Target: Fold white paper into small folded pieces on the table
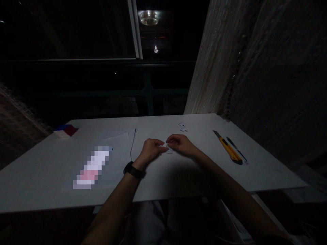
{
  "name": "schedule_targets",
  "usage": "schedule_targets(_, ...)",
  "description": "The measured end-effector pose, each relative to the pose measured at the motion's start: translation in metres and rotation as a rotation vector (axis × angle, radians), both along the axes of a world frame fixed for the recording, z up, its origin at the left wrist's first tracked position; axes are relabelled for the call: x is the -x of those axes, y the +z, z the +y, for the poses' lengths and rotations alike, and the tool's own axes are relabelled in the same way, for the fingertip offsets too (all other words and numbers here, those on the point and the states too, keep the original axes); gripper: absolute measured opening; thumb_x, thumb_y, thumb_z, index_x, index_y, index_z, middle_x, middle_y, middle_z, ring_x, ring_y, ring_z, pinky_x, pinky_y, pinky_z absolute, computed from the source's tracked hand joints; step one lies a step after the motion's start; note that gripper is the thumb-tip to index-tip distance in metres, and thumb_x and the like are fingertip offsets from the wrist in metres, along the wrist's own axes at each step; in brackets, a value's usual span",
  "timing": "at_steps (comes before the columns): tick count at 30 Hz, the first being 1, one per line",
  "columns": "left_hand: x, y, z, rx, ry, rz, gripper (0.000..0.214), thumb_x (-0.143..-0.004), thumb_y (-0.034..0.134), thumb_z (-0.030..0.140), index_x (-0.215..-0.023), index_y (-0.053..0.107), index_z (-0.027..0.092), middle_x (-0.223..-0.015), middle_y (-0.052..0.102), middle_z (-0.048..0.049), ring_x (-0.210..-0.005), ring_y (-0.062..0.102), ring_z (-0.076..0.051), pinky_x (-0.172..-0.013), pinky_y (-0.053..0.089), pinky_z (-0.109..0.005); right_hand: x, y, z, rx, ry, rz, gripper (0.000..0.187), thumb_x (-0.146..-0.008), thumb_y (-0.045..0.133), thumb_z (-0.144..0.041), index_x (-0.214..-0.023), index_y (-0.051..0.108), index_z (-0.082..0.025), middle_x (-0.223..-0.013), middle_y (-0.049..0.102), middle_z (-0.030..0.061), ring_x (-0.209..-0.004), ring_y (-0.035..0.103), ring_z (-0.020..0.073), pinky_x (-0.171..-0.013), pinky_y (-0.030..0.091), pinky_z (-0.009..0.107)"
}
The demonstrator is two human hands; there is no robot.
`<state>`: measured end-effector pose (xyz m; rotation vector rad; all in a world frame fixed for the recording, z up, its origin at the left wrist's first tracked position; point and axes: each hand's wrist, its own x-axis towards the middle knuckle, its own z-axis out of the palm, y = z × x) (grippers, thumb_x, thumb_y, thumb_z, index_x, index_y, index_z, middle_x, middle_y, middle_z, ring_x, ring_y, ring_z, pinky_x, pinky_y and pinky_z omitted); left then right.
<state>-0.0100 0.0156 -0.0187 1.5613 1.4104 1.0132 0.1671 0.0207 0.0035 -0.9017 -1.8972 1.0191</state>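
Both of my hands meet over the middle of a white table (38,170) in dim light. My left hand (150,149), with a black watch on its wrist, pinches one side of a small folded piece of white paper (166,147). My right hand (181,144) pinches the other side from above. The paper rests on or just over the tabletop between the fingertips.
A yellow utility knife (229,148) and a dark pen (236,148) lie at the right. Small paper scraps (183,127) sit beyond my hands. A stack of white sheets (122,143) lies at the left, a red-and-blue block (65,130) at the far left corner. A wall stands at the right.
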Motion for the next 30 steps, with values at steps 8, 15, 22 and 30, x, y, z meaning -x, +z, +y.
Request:
schedule_targets(8, 0.0009, -0.0026, 0.0015, -0.024, -0.044, 0.011, 0.042, -0.05, 0.078, 0.036, -0.081, 0.068, 0.011, -0.052, 0.061, -0.0014, -0.047, 0.055, -0.013, -0.047, 0.04, -0.024, 0.0, -0.003, 0.0021, 0.022, -0.012, 0.01, 0.012, -0.066, 0.062, -0.021, -0.075, 0.059, -0.014, -0.064, 0.057, -0.0011, -0.06, 0.053, 0.0102, -0.056, 0.042, 0.021)
schedule_targets(15, 0.0016, 0.0024, -0.0007, -0.021, -0.122, 0.0, 0.036, -0.055, 0.075, 0.037, -0.078, 0.069, 0.011, -0.054, 0.062, -0.0026, -0.046, 0.053, -0.012, -0.046, 0.039, -0.023, 0.0003, -0.004, 0.0022, 0.036, -0.007, 0.009, 0.011, -0.065, 0.061, -0.019, -0.074, 0.057, -0.015, -0.064, 0.055, -0.0019, -0.059, 0.052, 0.0096, -0.055, 0.041, 0.021)
schedule_targets(22, 0.0006, 0.0058, -0.0021, 0.005, -0.103, 0.015, 0.035, -0.054, 0.076, 0.034, -0.078, 0.069, 0.01, -0.05, 0.06, -0.0019, -0.044, 0.052, -0.011, -0.045, 0.038, -0.023, 0.0002, -0.0072, 0.0047, 0.055, 0.003, 0.021, 0.012, -0.065, 0.062, -0.02, -0.074, 0.056, -0.015, -0.063, 0.055, -0.0023, -0.058, 0.052, 0.0095, -0.054, 0.04, 0.021)
schedule_targets(30, -0.0003, 0.0033, -0.0018, -0.008, -0.018, 0.11, 0.041, -0.053, 0.075, 0.038, -0.084, 0.069, 0.011, -0.052, 0.062, -0.0019, -0.048, 0.055, -0.014, -0.048, 0.04, -0.024, 0.0034, -0.0065, 0.002, 0.064, -0.029, 0.043, 0.011, -0.064, 0.061, -0.017, -0.074, 0.056, -0.016, -0.063, 0.058, -0.0017, -0.059, 0.056, 0.0107, -0.056, 0.042, 0.022)
